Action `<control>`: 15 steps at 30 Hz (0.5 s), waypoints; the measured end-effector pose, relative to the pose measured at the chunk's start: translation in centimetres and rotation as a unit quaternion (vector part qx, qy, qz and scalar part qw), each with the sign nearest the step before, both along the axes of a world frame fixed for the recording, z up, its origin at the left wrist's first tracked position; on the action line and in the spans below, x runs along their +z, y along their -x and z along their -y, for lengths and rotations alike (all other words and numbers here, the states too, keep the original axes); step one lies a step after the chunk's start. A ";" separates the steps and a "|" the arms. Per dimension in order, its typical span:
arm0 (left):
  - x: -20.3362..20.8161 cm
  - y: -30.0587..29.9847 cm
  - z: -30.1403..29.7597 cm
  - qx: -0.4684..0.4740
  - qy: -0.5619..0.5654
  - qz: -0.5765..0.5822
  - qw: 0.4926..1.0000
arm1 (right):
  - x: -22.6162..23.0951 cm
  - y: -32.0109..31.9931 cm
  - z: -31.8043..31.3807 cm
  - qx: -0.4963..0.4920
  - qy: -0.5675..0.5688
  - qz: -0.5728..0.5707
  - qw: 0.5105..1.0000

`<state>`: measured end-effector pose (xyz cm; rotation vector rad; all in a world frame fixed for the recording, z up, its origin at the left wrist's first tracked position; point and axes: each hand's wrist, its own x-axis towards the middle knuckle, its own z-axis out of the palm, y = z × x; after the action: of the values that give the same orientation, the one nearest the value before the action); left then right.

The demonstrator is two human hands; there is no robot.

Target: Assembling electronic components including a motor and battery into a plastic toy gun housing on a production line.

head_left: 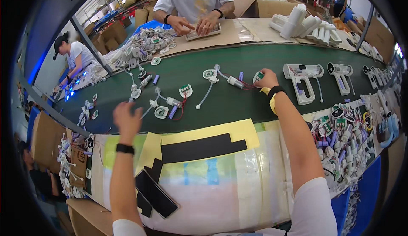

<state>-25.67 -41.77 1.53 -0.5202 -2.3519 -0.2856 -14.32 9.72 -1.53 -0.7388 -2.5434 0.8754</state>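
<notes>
My right hand [268, 79] reaches over the green conveyor belt [238, 123], its fingers closed on a small round white part with a green circuit board [257, 77]. Red wires run from that part to a white cylindrical motor [235, 81] with a clear tube, and a purple battery [241, 76] lies close by. Nothing shows in my left hand [127, 119], raised at the belt's near edge with thumb and fingers apart. Just beyond it lies another wired set, with a motor [173, 101], a purple battery [172, 112] and round white parts [161, 112].
White gun-shaped shells [304, 83] lie on the belt at right. Loose motors and batteries [340, 142] heap at the near right. A phone [157, 193] rests on the covered table before me. Across the belt, another person's hands [204, 23] work on a white shell.
</notes>
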 end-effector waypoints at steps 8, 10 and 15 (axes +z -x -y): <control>-3.3 -0.1 -18.1 0.002 0.068 0.189 0.980 | 1.3 1.9 1.4 0.067 0.327 -0.166 0.928; -3.3 0.6 -18.5 -0.005 0.084 0.223 0.971 | 1.4 2.4 1.4 0.065 0.333 -0.187 0.922; -4.4 1.6 -17.8 0.013 0.017 0.230 0.973 | 3.4 2.7 2.4 0.003 0.268 -0.289 0.919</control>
<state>-27.23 -23.92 -2.83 -0.4777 -2.8132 -0.3892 -17.00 7.33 1.83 -0.5049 -1.7940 1.5560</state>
